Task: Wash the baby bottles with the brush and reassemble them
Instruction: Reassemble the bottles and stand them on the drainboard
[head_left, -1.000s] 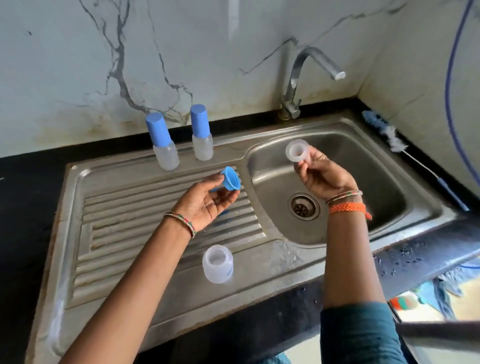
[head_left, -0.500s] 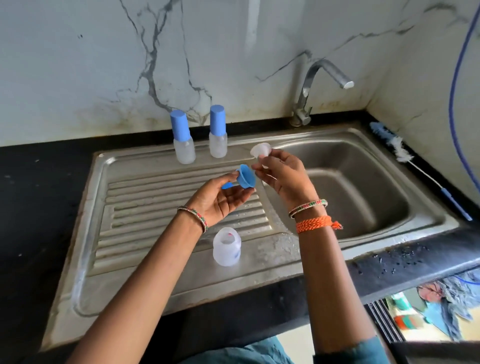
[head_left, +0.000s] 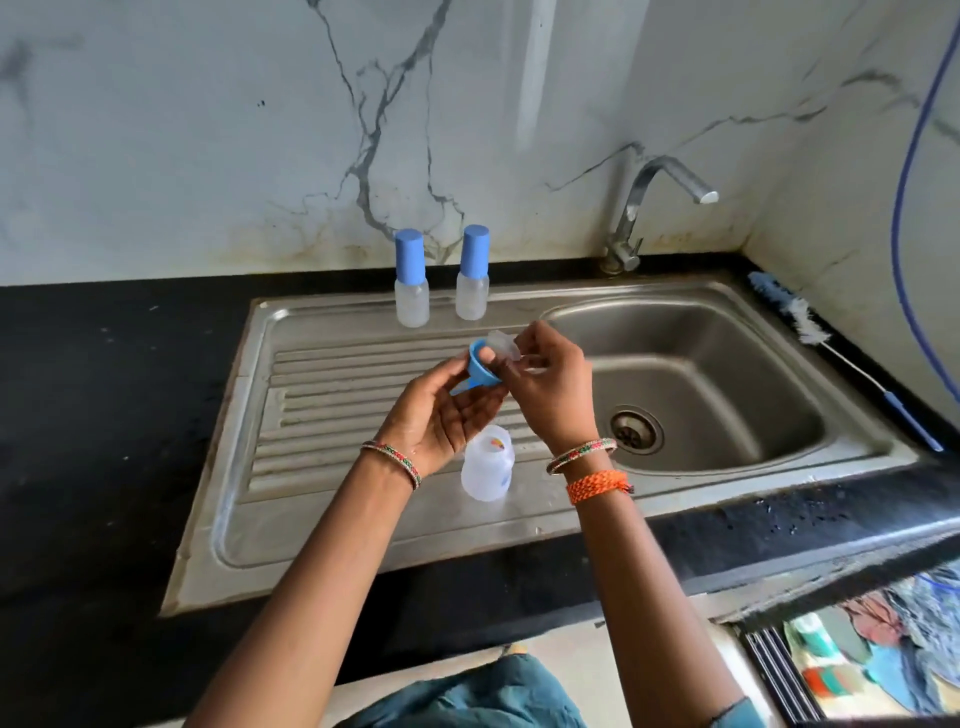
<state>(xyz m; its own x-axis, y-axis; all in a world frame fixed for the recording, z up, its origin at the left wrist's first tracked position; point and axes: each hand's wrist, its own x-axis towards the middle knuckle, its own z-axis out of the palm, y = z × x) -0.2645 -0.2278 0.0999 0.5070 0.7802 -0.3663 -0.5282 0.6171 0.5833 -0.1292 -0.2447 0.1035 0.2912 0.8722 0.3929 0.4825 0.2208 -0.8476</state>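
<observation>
Left hand (head_left: 447, 410) pinching blue collar (head_left: 482, 370); right hand (head_left: 550, 384) gripping clear teat (head_left: 503, 347), seemingly touching collar; open bottle (head_left: 487, 463) at six o'clock.

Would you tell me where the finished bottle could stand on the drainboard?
Bare ribs lie left of the open bottle, in front of the two capped bottles. The sink basin is bare too. It is crowded where both hands meet over the blue ring.

A home kitchen: a steel sink (head_left: 332, 530) with drainboard and tap (head_left: 644, 208) set in black counter (head_left: 104, 415) against marble-look wall (head_left: 208, 130).
</observation>
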